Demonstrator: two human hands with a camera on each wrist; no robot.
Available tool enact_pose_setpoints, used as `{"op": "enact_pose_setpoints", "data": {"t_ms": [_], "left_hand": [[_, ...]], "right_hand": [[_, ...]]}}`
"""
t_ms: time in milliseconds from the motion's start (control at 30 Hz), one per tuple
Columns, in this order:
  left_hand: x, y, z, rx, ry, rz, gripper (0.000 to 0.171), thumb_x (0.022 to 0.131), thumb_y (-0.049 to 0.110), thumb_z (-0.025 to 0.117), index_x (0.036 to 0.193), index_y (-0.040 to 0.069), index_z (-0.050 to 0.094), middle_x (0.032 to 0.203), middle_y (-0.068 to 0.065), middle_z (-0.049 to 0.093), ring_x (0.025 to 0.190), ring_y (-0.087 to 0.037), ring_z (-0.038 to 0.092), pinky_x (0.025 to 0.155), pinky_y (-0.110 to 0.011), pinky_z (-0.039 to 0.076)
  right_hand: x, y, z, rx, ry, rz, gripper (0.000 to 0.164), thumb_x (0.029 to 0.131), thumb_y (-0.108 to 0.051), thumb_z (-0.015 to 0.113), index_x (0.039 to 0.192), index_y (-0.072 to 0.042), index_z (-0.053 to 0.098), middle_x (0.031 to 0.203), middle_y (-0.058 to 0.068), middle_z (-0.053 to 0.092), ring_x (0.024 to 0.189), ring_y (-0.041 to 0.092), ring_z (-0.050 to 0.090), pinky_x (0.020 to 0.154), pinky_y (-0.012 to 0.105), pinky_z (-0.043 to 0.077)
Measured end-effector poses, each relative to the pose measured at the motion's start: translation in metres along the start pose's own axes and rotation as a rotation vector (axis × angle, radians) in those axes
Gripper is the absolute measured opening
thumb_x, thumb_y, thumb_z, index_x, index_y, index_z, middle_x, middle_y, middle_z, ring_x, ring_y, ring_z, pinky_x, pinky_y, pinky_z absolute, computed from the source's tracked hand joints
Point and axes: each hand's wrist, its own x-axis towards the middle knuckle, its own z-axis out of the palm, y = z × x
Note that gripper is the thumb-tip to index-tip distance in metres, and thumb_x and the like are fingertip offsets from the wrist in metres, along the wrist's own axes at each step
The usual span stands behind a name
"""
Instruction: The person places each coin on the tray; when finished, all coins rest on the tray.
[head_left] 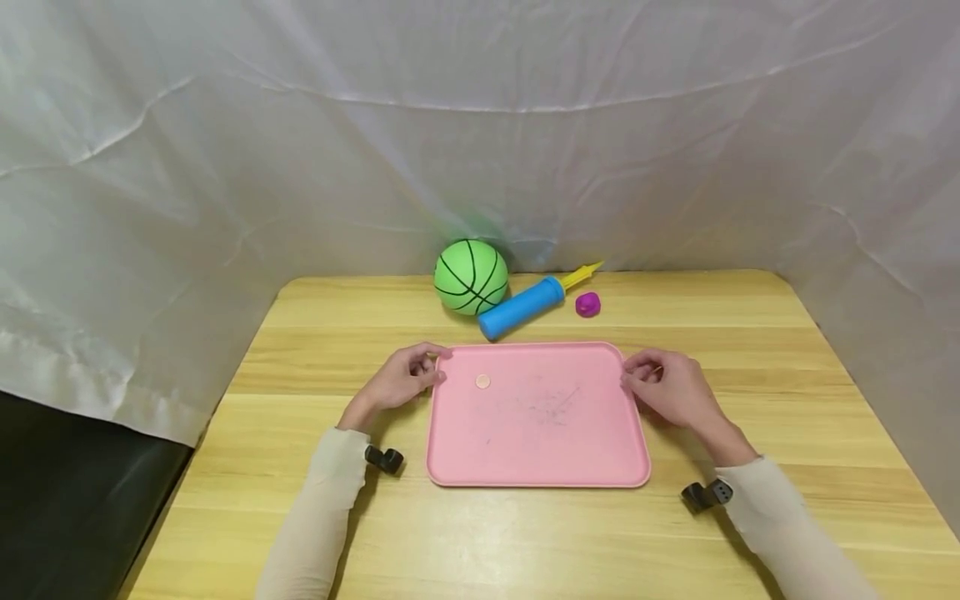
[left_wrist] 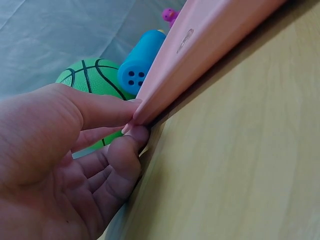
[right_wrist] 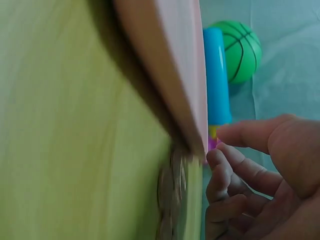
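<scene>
A pink tray [head_left: 540,457] lies in the middle of the wooden table, with one small pale disc [head_left: 483,381] near its back left corner. At that corner my left hand [head_left: 405,377] pinches the rim; the left wrist view shows the thumb [left_wrist: 117,111] on top and a fingertip below. By the back right corner, my right hand [head_left: 670,385] has loosely bent fingers. In the right wrist view its thumb [right_wrist: 250,135] stands slightly apart from the rim, and its fingertips are close beside the corner. Several shiny coin-like discs [right_wrist: 171,192] lie below that hand, partly blurred.
Behind the tray a green ball [head_left: 471,277] with black lines touches a blue hand pump [head_left: 522,308] with a yellow nozzle [head_left: 582,275]. Right of the pump sits a small purple toy duck [head_left: 588,305]. A pale cloth [head_left: 480,158] hangs along the table's back and sides.
</scene>
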Motion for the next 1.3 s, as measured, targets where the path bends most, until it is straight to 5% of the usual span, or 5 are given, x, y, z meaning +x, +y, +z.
{"op": "enact_pose_setpoints", "data": {"t_ms": [267, 1300], "left_hand": [[0.001, -0.002, -0.003, -0.004, 0.010, 0.002, 0.038, 0.104, 0.004, 0.070, 0.142, 0.003, 0.067, 0.093, -0.013, 0.066, 0.067, -0.015, 0.054, 0.057, -0.021, 0.048], [-0.002, -0.001, 0.000, -0.019, 0.007, -0.001, 0.038, 0.104, 0.005, 0.070, 0.142, 0.003, 0.067, 0.090, -0.011, 0.065, 0.066, -0.014, 0.054, 0.056, -0.022, 0.048]], "right_hand": [[0.000, 0.015, -0.018, -0.056, 0.015, 0.006, 0.026, 0.099, -0.023, 0.080, 0.114, -0.002, 0.080, 0.091, 0.007, 0.075, 0.078, 0.015, 0.060, 0.066, 0.022, 0.047], [-0.007, 0.025, -0.021, -0.134, -0.085, 0.035, 0.023, 0.097, -0.025, 0.082, 0.109, -0.005, 0.083, 0.091, 0.004, 0.077, 0.079, 0.015, 0.062, 0.069, 0.026, 0.047]]}}
